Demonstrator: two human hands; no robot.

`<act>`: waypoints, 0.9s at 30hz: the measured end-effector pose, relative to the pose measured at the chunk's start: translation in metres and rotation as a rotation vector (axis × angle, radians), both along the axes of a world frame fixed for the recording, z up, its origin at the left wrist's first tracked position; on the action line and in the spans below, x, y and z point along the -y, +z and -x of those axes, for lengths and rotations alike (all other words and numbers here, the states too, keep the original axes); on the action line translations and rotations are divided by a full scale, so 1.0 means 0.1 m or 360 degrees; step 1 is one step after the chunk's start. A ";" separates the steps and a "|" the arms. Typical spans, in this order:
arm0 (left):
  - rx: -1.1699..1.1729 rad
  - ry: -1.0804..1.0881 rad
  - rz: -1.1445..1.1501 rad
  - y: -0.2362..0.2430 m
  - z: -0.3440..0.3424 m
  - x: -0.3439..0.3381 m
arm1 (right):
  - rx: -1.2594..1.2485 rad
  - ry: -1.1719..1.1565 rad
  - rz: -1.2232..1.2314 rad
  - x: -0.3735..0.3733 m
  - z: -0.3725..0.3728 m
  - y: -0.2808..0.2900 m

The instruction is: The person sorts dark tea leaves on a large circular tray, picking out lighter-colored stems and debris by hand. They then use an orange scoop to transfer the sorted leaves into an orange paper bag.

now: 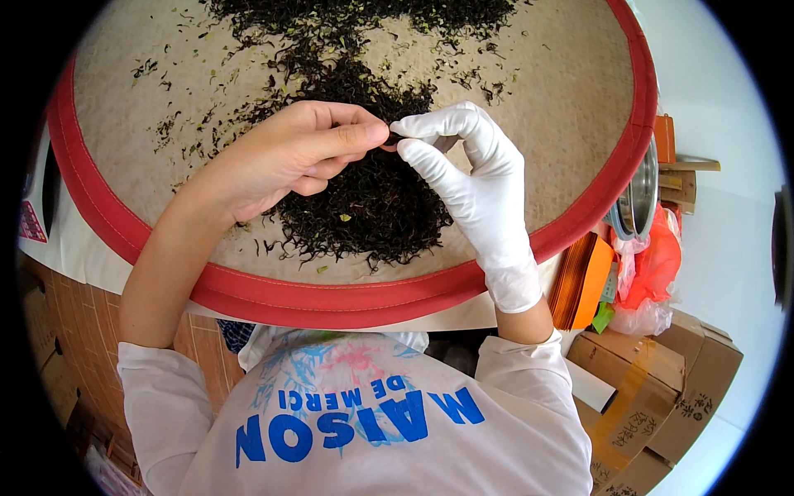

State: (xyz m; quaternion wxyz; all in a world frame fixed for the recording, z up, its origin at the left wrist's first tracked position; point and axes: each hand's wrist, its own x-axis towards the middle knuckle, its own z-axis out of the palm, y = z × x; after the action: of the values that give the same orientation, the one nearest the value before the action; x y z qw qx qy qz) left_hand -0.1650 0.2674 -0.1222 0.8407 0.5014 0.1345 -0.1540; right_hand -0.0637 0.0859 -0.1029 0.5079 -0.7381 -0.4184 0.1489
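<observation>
My bare left hand point(318, 149) and my right hand point(475, 169), in a white glove, meet fingertip to fingertip above a pile of dark, curled tea leaves point(364, 211). Both are closed in a pinch. Between the fingertips shows a bit of a small dark tea leaf point(395, 139), mostly hidden by the fingers. The pile lies on a wide round tray point(562, 107) with a beige fabric surface and a padded red rim. My right wrist passes over the near right part of that rim, my left forearm over the near left part.
More dark tea leaves point(447, 12) lie at the far side, with yellow-green bits point(207, 74) scattered left. Right of the tray are a metal bowl point(643, 194), orange packets point(583, 281), a red plastic bag point(657, 256) and cardboard boxes point(633, 372).
</observation>
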 end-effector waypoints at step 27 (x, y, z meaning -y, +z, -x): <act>-0.0100 0.0090 0.0377 -0.03 -0.04 -0.11 | 0.0002 -0.0616 0.0183 0.21 -0.26 -0.08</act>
State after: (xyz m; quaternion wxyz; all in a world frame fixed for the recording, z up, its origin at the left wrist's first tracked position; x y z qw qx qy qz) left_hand -0.1606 0.2784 -0.1254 0.8934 0.3896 0.1556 -0.1605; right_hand -0.0376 0.0649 -0.1107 0.4837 -0.8327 -0.2597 0.0717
